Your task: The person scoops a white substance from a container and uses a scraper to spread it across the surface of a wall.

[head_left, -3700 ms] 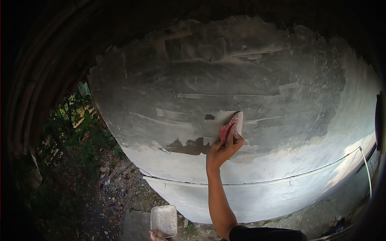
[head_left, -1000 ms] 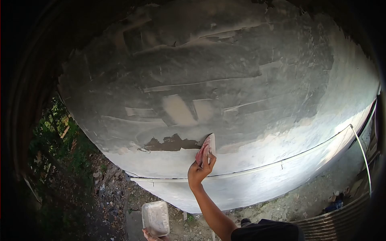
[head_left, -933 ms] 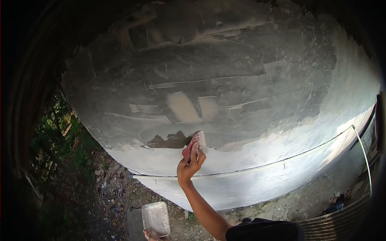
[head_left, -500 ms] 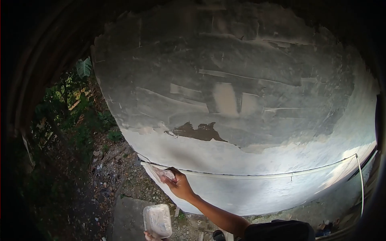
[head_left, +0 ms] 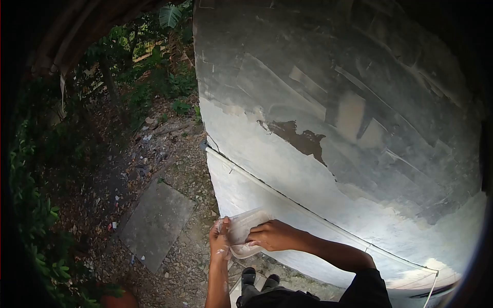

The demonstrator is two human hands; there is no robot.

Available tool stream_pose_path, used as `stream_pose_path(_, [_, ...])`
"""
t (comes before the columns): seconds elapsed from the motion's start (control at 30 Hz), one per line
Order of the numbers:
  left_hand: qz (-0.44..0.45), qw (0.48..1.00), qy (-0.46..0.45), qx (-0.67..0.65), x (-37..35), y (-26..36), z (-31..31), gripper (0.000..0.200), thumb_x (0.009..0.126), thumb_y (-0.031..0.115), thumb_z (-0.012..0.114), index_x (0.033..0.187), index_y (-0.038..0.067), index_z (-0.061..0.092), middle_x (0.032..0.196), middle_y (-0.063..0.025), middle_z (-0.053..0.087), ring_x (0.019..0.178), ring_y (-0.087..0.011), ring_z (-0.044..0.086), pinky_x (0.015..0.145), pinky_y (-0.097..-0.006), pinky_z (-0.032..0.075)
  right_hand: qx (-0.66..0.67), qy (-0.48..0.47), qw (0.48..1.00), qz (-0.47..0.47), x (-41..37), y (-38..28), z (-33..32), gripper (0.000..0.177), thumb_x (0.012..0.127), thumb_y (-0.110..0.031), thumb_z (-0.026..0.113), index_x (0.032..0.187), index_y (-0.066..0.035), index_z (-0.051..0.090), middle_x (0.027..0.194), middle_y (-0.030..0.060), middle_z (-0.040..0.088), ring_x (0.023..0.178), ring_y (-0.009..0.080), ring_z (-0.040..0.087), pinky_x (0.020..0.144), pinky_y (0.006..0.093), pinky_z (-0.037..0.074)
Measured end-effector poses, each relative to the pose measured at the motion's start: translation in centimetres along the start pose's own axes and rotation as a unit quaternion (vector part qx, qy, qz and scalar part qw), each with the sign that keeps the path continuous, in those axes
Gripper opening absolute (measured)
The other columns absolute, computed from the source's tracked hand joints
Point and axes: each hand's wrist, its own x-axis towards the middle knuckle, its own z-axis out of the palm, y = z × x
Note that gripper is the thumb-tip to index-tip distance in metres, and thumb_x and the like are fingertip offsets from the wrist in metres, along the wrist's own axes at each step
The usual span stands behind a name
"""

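Note:
A shallow, translucent plastic tub (head_left: 248, 219) smeared with whitish material is held in front of me. My left hand (head_left: 220, 239) grips its left rim, and white smears mark that hand near the wrist. Over the tub's right side, my right hand (head_left: 268, 235) has its fingers curled down into it. Whatever those fingers pinch is hidden. Just beyond the tub stands the wall (head_left: 257, 174), white along its lower band and grey above. A dark brown bare patch (head_left: 302, 138) shows where the two tones meet.
A pale pipe (head_left: 292, 200) with a dark cable runs along the wall. To the left lie a flat concrete slab (head_left: 158, 222) and stony, leaf-littered ground (head_left: 181, 163). Dense plants (head_left: 38, 210) stand at far left. My feet in dark sandals (head_left: 248, 277) are below.
My right hand has left the wall near the pipe and come down into the tub. My left hand has raised the tub into fuller view. The camera view has turned left and tilted.

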Motion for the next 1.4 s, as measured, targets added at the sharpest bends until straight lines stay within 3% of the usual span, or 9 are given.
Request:
stream_pose_path(0.23, [-0.001,0.999,0.022,0.043,-0.1,-0.9,0.1,0.023,0.086,0.031,0.070,0.084,0.009,0.064,0.077,0.0021,0.061,0.068,-0.0092,0.054,0.061,-0.0259,0.045,0.077,0.027,0.997,-0.006,-2.2,0.3,-3.6,0.019,0.085,-0.015,0.063,0.101,-0.006,0.066,0.092,0.0095,0.067,0.080,0.0299,0.064,0.070,0.0393,0.052])
stream_pose_path(0.43, [0.004,0.999,0.015,0.052,-0.9,-0.5,1.2,0.023,0.085,0.031,0.071,0.084,0.008,0.065,0.078,0.0024,0.061,0.069,-0.0091,0.054,0.061,-0.0253,0.044,0.001,-0.100,0.995,0.021,-2.8,-0.1,-2.9,0.022,0.082,-0.013,0.063,0.103,-0.006,0.067,0.091,0.0082,0.067,0.083,0.0305,0.064,0.073,0.0397,0.051])
stream_pose_path(0.57, [0.000,0.999,0.016,0.034,-1.1,-0.5,1.1,0.023,0.085,0.030,0.071,0.085,0.008,0.065,0.079,0.0013,0.062,0.069,-0.0095,0.055,0.060,-0.0254,0.044,0.052,0.027,0.998,0.012,-3.3,-0.5,-4.9,0.020,0.080,-0.009,0.064,0.100,-0.005,0.067,0.088,0.0076,0.066,0.079,0.0293,0.064,0.069,0.0385,0.051])
stream_pose_path(0.73, [0.014,0.999,0.011,0.046,-2.4,0.4,2.4,0.024,0.084,0.030,0.071,0.085,0.007,0.065,0.080,-0.0005,0.063,0.069,-0.0111,0.056,0.061,-0.0269,0.046,-0.036,-0.014,0.999,-0.025,-3.6,-1.3,-3.2,0.018,0.077,-0.006,0.065,0.094,-0.005,0.068,0.087,0.0059,0.066,0.076,0.0267,0.064,0.066,0.0372,0.052])
stream_pose_path(0.87, [0.002,0.999,0.027,0.037,-2.6,-0.6,2.2,0.023,0.084,0.029,0.071,0.085,0.007,0.065,0.079,0.0004,0.062,0.070,-0.0101,0.055,0.063,-0.0259,0.044,0.023,0.022,0.999,-0.043,-4.1,-0.9,-4.2,0.019,0.076,-0.006,0.065,0.094,-0.005,0.067,0.088,0.0056,0.065,0.076,0.0270,0.064,0.065,0.0373,0.052])
stream_pose_path(1.0, [0.012,0.999,0.005,0.042,-3.3,-0.5,3.2,0.022,0.085,0.029,0.071,0.084,0.008,0.065,0.077,0.0023,0.060,0.069,-0.0086,0.052,0.062,-0.0250,0.042,-0.018,-0.023,0.999,-0.033,-4.6,-1.2,-3.2,0.016,0.079,-0.006,0.065,0.095,-0.004,0.069,0.086,0.0071,0.067,0.076,0.0277,0.065,0.067,0.0374,0.052])
stream_pose_path(1.17, [0.048,0.998,0.027,0.025,-3.7,0.1,5.5,0.022,0.088,0.029,0.067,0.085,0.007,0.063,0.079,0.0033,0.059,0.071,-0.0080,0.050,0.064,-0.0244,0.041,0.100,0.039,0.994,0.023,-4.5,-0.5,-9.8,0.020,0.083,-0.011,0.067,0.096,0.003,0.065,0.085,0.0140,0.067,0.074,0.0286,0.065,0.068,0.0340,0.051])
stream_pose_path(1.3, [0.124,0.991,0.022,0.054,-3.2,0.9,8.3,0.023,0.091,0.029,0.064,0.085,0.007,0.062,0.080,0.0040,0.058,0.075,-0.0071,0.048,0.070,-0.0216,0.037,0.085,0.053,0.991,0.086,-3.2,0.1,-16.8,0.022,0.085,-0.019,0.069,0.087,0.001,0.061,0.074,0.0084,0.061,0.068,0.0122,0.054,0.065,0.0288,0.045])
stream_pose_path(1.4, [0.150,0.988,0.038,0.024,-2.3,1.0,9.4,0.024,0.093,0.027,0.061,0.082,0.006,0.060,0.074,0.0051,0.053,0.071,-0.0061,0.042,0.066,-0.0216,0.035,-0.101,0.028,0.994,0.018,-0.3,-1.1,-22.8,0.015,0.081,-0.009,0.067,0.094,0.000,0.066,0.088,0.0111,0.066,0.078,0.0270,0.063,0.070,0.0354,0.049])
